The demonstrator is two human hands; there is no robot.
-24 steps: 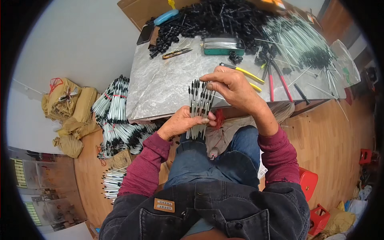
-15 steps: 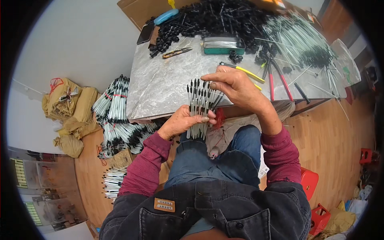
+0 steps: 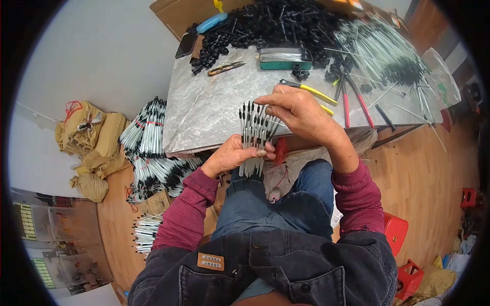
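Note:
A fan of thin pale rods with black tips point(image 3: 250, 133) stands upright in front of the table edge. My left hand point(image 3: 228, 156) is closed around its lower half, the thumb lying across the front and fingertips showing at the right side. At the upper right of the fan, my right hand point(image 3: 302, 116) is closed in a pinch, thumb and index finger at the black tip of one rod. Part of that tip is hidden by the fingers. Yellow-handled pliers point(image 3: 314, 93) lie on the table just beyond my right hand.
The grey table point(image 3: 199, 109) bears a heap of black parts point(image 3: 286, 25), a pile of pale rods point(image 3: 380, 43), a green tin point(image 3: 286, 65), thread snips point(image 3: 226, 68) and red-handled pliers point(image 3: 359, 102). Tied rod bundles point(image 3: 152, 130) and tan sacks point(image 3: 92, 130) stand at left; red stools point(image 3: 394, 232) at right.
Almost nothing differs. Both hands keep their places at the rod bundle, and the right fingertips have shifted slightly at the tips.

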